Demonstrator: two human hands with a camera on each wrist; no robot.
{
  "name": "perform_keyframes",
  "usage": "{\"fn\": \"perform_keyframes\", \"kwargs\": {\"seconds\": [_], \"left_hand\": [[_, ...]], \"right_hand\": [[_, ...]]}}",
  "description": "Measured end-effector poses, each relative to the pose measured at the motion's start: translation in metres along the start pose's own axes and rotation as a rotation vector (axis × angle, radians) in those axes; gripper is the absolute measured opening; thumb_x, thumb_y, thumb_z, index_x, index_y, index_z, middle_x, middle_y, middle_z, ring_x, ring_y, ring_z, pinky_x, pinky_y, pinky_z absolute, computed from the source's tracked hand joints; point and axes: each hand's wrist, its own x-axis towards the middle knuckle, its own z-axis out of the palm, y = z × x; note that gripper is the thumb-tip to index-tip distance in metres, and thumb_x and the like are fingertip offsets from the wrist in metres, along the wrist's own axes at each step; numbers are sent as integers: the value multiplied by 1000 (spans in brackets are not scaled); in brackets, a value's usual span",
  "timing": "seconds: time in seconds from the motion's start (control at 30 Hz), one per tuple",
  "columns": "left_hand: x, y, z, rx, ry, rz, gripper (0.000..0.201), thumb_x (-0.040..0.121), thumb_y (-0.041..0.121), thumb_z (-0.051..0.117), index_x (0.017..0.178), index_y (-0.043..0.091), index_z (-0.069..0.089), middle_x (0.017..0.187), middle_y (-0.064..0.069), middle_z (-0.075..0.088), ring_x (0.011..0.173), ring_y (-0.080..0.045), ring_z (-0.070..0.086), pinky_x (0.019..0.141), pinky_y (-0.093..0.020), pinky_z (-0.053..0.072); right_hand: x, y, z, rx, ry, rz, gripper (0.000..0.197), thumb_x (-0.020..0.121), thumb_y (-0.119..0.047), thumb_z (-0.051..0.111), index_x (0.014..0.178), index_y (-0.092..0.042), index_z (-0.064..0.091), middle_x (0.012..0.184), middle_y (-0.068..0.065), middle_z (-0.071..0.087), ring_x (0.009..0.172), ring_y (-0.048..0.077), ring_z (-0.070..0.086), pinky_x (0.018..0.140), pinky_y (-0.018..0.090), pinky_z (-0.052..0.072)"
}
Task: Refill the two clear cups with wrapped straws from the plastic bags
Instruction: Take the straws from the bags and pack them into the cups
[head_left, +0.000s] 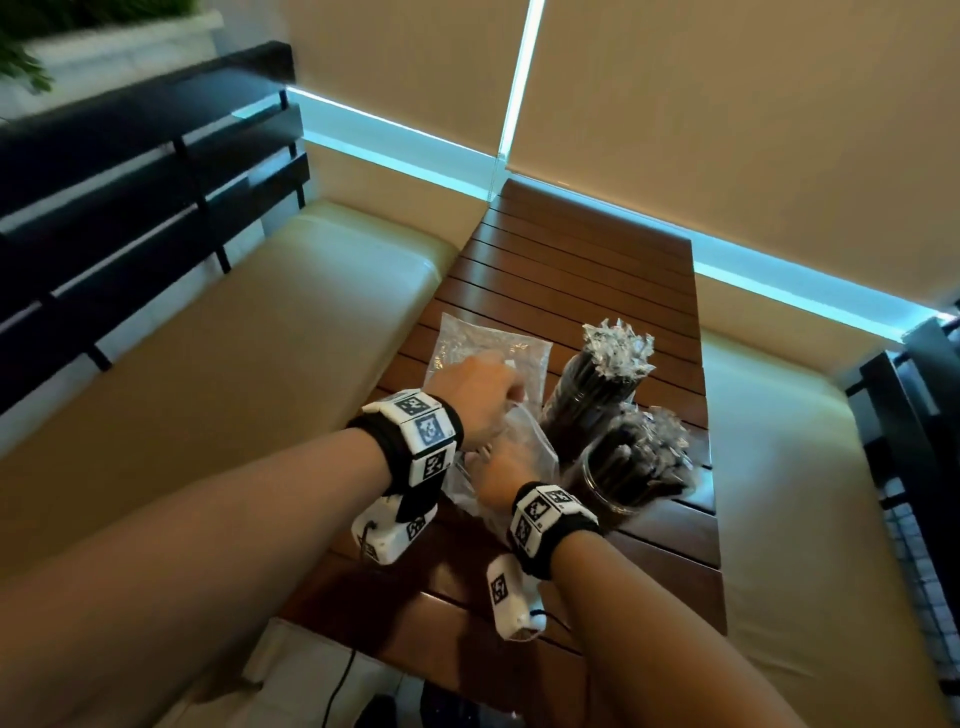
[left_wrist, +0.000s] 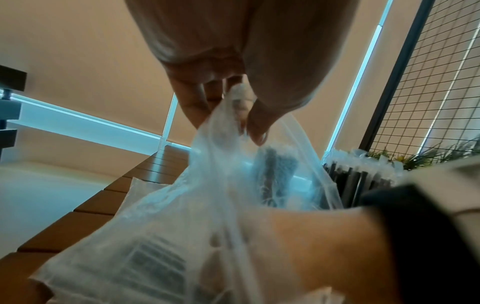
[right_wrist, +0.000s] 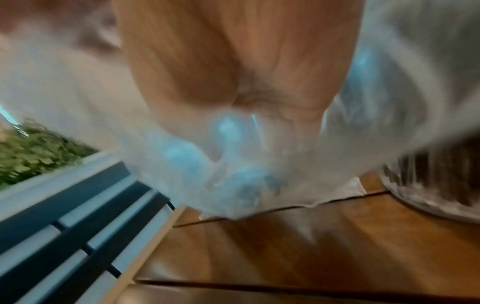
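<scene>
Two clear cups stand at the table's right side, the far cup (head_left: 592, 389) and the near cup (head_left: 631, 470), both packed with black wrapped straws (left_wrist: 363, 174). My left hand (head_left: 480, 392) pinches the upper edge of a thin clear plastic bag (head_left: 524, 441) between thumb and fingers (left_wrist: 192, 102) and holds it up. My right hand (head_left: 496, 467) is pushed into that bag (left_wrist: 207, 205). In the right wrist view, blurred plastic (right_wrist: 233, 164) covers its fingers, so their pose is hidden. A second bag (head_left: 467, 343) lies flat beyond my left hand.
The slatted wooden table (head_left: 571, 270) is narrow, with cream bench cushions on the left (head_left: 260, 322) and right (head_left: 779, 441). A black slatted backrest (head_left: 130, 182) runs along the left. A wire grid panel (left_wrist: 428, 82) stands at the right. The near cup's base (right_wrist: 428, 185) is close to my right hand.
</scene>
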Motion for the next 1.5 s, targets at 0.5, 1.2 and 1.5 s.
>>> {"fn": "perform_keyframes", "kwargs": {"seconds": [0.5,1.2,1.5], "left_hand": [[-18,-19,-11,-59,-6,103,10,92,17,61,100,20,68,100,3,53,88,-14,55,78,-30,50],[51,-10,20,-134,81,-220,18,92,15,53,96,14,71,103,-9,70,96,-30,63,82,-36,52],[40,45,12,-94,-79,3,68,65,46,51,131,28,49,135,-5,48,123,-25,48,102,-47,42]], "right_hand": [[21,-13,27,-162,-224,212,64,93,-24,59,144,0,30,142,15,44,129,29,47,104,34,41],[-93,6,-199,-694,-19,49,21,88,-27,58,107,-18,62,85,1,54,79,25,59,69,34,47],[-88,40,-200,-253,432,4,5,89,-29,59,92,-28,55,75,-9,58,71,18,61,65,29,50]]}}
